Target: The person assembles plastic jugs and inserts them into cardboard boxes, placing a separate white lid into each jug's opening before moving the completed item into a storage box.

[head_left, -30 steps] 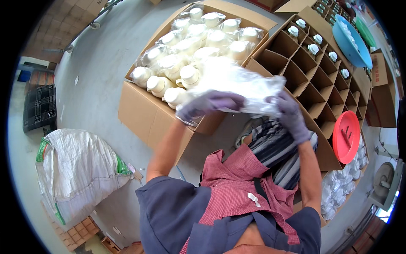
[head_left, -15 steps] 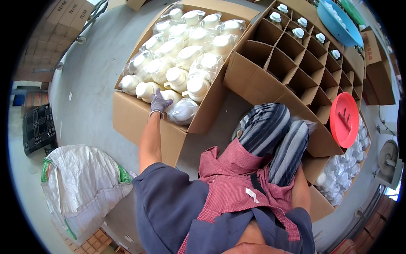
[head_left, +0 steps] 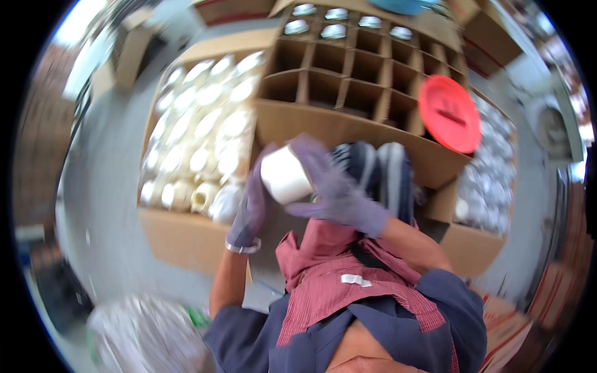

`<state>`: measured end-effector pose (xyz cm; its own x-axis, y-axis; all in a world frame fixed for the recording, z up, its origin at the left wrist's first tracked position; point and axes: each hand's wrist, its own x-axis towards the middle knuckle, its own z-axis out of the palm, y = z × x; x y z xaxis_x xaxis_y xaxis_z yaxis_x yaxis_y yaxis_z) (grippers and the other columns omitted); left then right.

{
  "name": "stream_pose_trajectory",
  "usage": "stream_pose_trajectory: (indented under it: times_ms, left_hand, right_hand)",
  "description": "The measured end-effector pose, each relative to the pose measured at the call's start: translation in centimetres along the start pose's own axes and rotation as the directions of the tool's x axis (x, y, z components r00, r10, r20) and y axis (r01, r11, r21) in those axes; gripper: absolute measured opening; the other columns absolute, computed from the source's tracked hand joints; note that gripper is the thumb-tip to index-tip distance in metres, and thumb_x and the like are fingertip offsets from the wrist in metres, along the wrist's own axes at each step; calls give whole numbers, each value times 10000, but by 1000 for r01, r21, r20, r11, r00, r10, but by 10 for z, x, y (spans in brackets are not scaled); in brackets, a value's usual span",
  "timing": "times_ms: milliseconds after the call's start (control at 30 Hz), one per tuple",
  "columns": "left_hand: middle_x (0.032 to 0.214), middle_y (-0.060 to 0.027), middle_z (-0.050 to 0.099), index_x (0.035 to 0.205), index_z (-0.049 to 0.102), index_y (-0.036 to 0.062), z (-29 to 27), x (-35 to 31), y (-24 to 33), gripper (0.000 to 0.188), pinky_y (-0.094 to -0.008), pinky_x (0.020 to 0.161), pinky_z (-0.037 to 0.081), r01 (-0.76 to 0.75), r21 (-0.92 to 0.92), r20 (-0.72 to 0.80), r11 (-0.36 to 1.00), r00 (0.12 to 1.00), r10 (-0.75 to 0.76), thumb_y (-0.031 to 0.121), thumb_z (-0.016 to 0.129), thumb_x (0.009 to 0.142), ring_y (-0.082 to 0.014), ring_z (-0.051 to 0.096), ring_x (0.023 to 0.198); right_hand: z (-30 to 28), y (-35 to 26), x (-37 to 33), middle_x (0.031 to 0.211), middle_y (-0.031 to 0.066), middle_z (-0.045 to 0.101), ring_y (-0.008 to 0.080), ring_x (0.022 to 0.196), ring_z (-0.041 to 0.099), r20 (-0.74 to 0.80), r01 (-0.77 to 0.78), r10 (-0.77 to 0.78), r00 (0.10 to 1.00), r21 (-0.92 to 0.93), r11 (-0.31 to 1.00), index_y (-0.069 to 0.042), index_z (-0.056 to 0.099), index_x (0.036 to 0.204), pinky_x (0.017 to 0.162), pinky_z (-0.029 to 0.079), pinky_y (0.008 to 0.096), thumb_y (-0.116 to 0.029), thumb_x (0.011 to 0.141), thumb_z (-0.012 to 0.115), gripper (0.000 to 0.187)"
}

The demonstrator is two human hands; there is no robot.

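your gloved left hand (head_left: pixel 252 202) and right hand (head_left: pixel 339 191) hold the white container (head_left: pixel 286 176) between them, fingers curved about its sides. it sits before your knees, near the jug box (head_left: pixel 180 239), tilted, its long axis seemingly slanting upper left to lower right; blur hides which end is the mouth.

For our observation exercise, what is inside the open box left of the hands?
Rows of cream-coloured bottles show at the top of the open box; they hide its bottom and anything beneath them.

Packing workshop with open cartons (head_left: pixel 183 239)
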<state>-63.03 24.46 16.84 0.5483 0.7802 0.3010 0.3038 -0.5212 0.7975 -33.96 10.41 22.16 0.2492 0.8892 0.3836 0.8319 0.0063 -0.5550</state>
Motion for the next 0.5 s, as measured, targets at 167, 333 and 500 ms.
stream_pose_trajectory:
  times_ms: [167,333,500]
  left_hand:
    - [1273,-223,593,1263,549,-87,-68,-10,-149,419,-379,1025,419,511,-92,-157,855,840,-519,222,500,983,-300,562,1176]
    - [1296,-300,530,1428,336,-28,-121,-114,-270,854,-431,1022,414,668,603,-181,437,647,-740,321,754,770,-419,519,1206]
    - [1250,-272,574,1367,447,55,-116,-90,-253,732,-443,990,447,693,664,-297,281,590,-751,302,739,743,-396,559,1167]
  right_hand:
    - [17,-14,49,1165,156,585,330,1079,549,-154,262,-238,959,166,951,-107,457,1409,947,435,427,-266,608,862,911]
    - [-97,122,55,1288,172,523,351,1152,500,-342,-279,116,932,-476,834,-142,398,1439,1011,393,470,-218,647,806,895]
    - [-108,209,47,1253,112,529,349,1134,505,-149,-438,530,835,-763,476,-278,335,1454,937,408,514,-428,716,760,865]
